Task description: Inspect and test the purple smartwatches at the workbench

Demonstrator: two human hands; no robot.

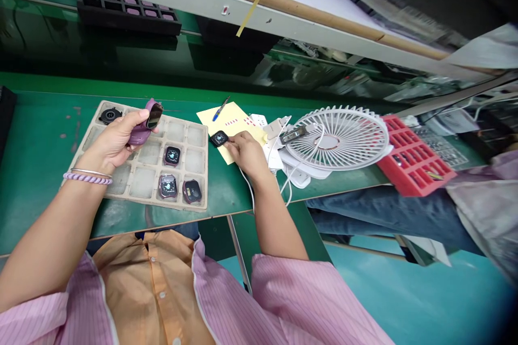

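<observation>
While held, mauve smartwatch (140,130) shows dark glossy screen (154,116).

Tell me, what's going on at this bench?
A person is working with bare hands at a green bench. Their left hand holds up a purple smartwatch over a beige compartment tray, where three more smartwatches sit. Their right hand has its fingers on a small black smartwatch lying on yellow paper. A white desk fan sits further along.
</observation>
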